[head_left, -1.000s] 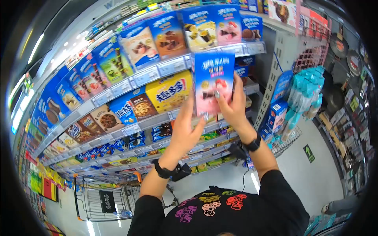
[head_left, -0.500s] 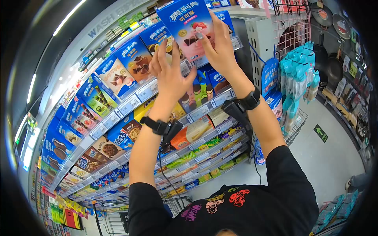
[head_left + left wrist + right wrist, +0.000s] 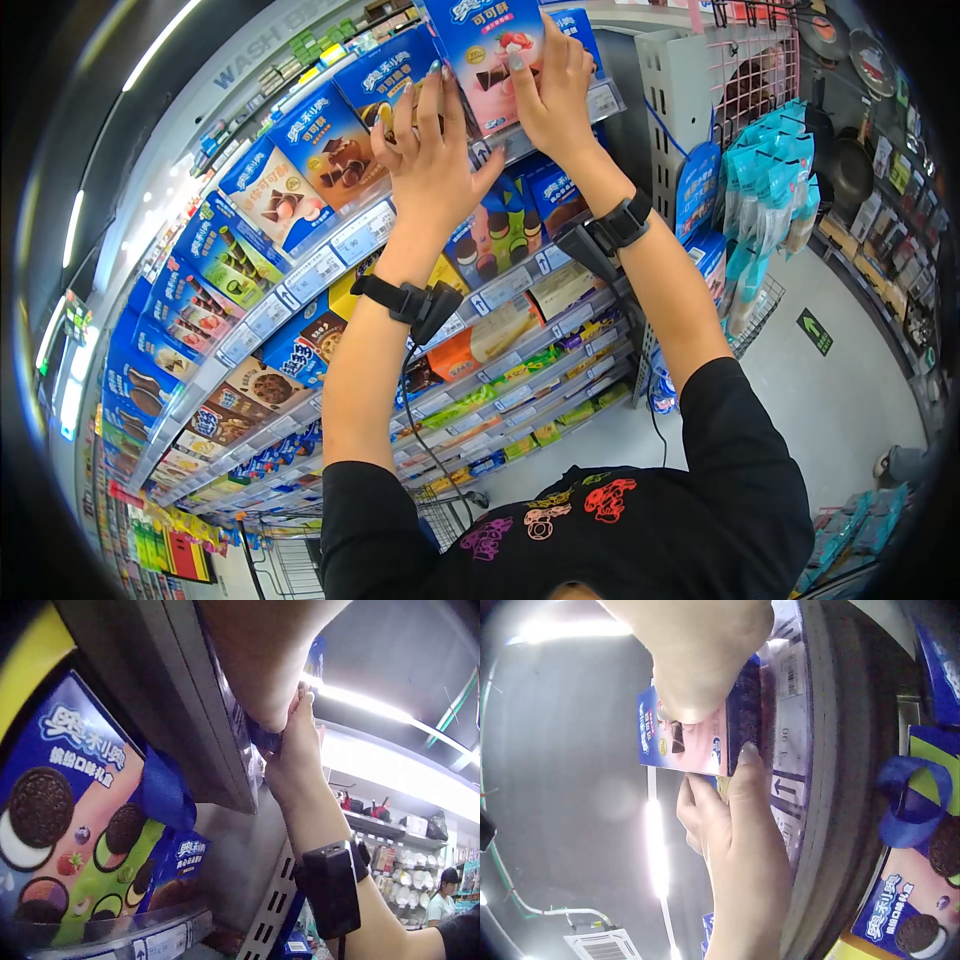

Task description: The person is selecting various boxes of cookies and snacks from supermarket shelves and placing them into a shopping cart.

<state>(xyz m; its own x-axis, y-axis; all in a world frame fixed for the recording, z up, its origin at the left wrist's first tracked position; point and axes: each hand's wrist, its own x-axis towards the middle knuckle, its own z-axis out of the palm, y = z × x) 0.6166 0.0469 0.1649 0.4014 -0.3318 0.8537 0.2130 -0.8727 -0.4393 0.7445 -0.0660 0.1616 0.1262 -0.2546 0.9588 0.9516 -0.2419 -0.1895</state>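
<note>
A blue and pink box of Oreo biscuits [image 3: 482,75] stands at the front of the upper shelf, pictured with strawberries and chocolate. My right hand [image 3: 560,105] grips its right side, thumb across the front and fingers round the edge. Along its left side, my left hand [image 3: 430,150] has fingers spread and nearly straight, fingertips over the neighbouring blue box [image 3: 385,75]. In the right wrist view, the left thumb [image 3: 750,769] is at the lower corner of the held biscuit box [image 3: 694,754].
More blue biscuit boxes [image 3: 325,145] line the upper shelf to the left, above a price-label strip [image 3: 350,245]. A gift box [image 3: 82,802] stands on the shelf below. Turquoise packets [image 3: 765,175] hang at right beside a pink wire rack [image 3: 750,60].
The biscuit box has gone up and forward, from before the shelves to the upper shelf. My left hand has loosened from its side and spread its fingers; the right keeps its grip.
</note>
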